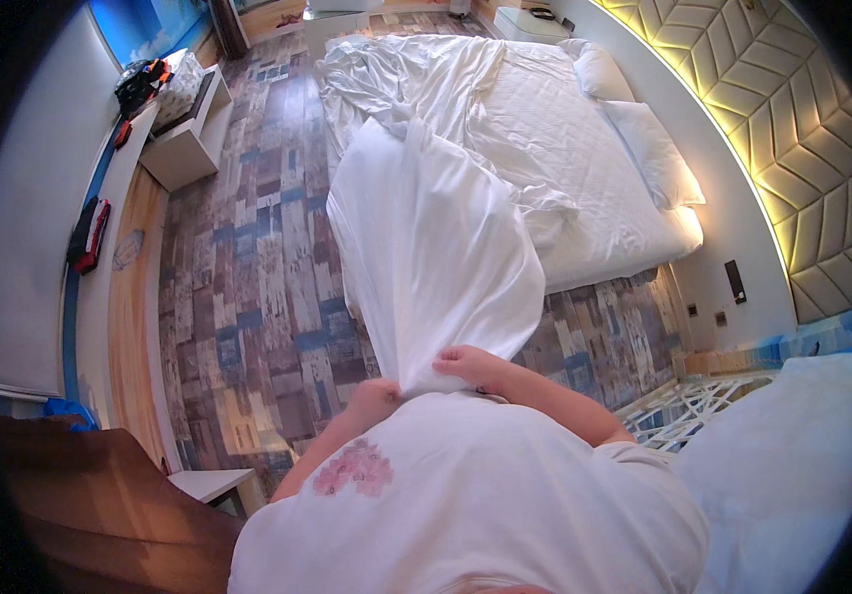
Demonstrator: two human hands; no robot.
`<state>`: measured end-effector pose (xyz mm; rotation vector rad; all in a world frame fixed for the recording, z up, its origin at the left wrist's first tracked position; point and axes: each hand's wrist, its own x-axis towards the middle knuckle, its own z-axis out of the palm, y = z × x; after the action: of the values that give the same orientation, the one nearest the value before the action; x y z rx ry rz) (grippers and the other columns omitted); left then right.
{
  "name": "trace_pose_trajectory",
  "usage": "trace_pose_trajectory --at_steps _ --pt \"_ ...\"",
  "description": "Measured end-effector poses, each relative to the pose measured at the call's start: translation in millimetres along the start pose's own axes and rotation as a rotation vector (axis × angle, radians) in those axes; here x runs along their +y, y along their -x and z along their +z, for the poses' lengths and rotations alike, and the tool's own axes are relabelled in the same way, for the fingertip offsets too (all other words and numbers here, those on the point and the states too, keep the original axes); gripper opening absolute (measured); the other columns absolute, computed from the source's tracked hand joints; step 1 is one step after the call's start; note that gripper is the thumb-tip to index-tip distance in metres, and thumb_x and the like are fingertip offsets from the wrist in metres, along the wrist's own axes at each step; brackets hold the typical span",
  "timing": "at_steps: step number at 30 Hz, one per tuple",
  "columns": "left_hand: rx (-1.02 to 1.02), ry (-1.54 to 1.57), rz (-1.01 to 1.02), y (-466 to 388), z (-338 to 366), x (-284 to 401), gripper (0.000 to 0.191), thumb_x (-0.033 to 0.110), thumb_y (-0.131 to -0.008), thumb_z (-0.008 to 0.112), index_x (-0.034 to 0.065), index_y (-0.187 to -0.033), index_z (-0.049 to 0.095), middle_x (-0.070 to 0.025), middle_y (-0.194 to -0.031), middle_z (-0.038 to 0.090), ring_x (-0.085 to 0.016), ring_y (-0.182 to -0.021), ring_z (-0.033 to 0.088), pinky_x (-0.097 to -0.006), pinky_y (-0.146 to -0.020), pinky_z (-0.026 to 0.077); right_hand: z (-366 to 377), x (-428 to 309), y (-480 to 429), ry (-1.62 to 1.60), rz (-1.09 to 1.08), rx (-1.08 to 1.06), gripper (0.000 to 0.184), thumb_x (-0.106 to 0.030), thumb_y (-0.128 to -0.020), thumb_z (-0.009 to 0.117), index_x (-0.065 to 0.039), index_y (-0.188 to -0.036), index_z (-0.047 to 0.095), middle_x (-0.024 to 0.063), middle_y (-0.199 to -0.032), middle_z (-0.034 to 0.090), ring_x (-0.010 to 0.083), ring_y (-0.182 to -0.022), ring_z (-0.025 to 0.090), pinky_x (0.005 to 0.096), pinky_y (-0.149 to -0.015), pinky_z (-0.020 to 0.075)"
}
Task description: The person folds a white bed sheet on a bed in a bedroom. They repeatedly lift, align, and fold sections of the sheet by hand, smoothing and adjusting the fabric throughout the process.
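Note:
A large white sheet or quilt cover stretches from the bed down to my waist. My left hand grips its near edge at the left, close to my shirt. A little farther right, my right hand is closed on the same edge. Between the hands and the bed the cloth hangs in long folds and bulges out to the right. Its far part runs into a crumpled white heap of bedding on the bed. Folds hide some of my fingertips.
The white bed carries two pillows beside a padded, lit headboard. Patterned plank flooring runs along the left. A low white cabinet with bags stands at the left wall. Another white bedding surface lies at right.

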<state>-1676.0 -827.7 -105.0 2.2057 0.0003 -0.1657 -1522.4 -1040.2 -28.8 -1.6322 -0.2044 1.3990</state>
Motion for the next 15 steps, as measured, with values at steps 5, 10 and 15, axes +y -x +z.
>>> trace_pose_trajectory --at_steps 5,10,15 --pt "0.011 0.166 -0.159 -14.3 -10.5 23.9 0.013 0.013 -0.078 0.078 0.0076 -0.087 0.071 -0.0113 -0.078 0.069 -0.024 -0.074 0.067 -0.0345 -0.068 0.051 -9.0 -19.6 1.4 -0.055 -0.094 0.082 0.022 -0.026 -0.099 0.061 -0.005 -0.101 0.068 -0.0057 -0.086 0.059 0.0053 -0.081 0.052 0.0238 -0.073 0.0445" --pt "0.633 0.316 0.253 -41.2 -55.4 69.8 0.018 0.001 -0.075 0.080 0.0034 -0.083 0.064 -0.0084 -0.089 0.069 -0.020 -0.081 0.067 -0.0321 -0.069 0.051 -17.3 -64.0 46.2 0.139 -0.731 0.269 0.014 -0.016 -0.099 0.059 -0.004 -0.095 0.065 -0.0040 -0.085 0.059 0.0063 -0.075 0.051 0.0232 -0.068 0.0440" --pt "0.366 -0.059 0.148 -36.0 -41.1 28.1 0.018 0.002 -0.074 0.078 0.0052 -0.084 0.063 -0.0128 -0.085 0.066 -0.033 -0.081 0.066 -0.0392 -0.069 0.052 -3.0 -70.1 43.3 0.448 -0.545 0.121 0.022 -0.023 -0.097 0.064 -0.001 -0.102 0.067 0.0025 -0.073 0.059 0.0112 -0.069 0.053 0.0281 -0.064 0.0442"
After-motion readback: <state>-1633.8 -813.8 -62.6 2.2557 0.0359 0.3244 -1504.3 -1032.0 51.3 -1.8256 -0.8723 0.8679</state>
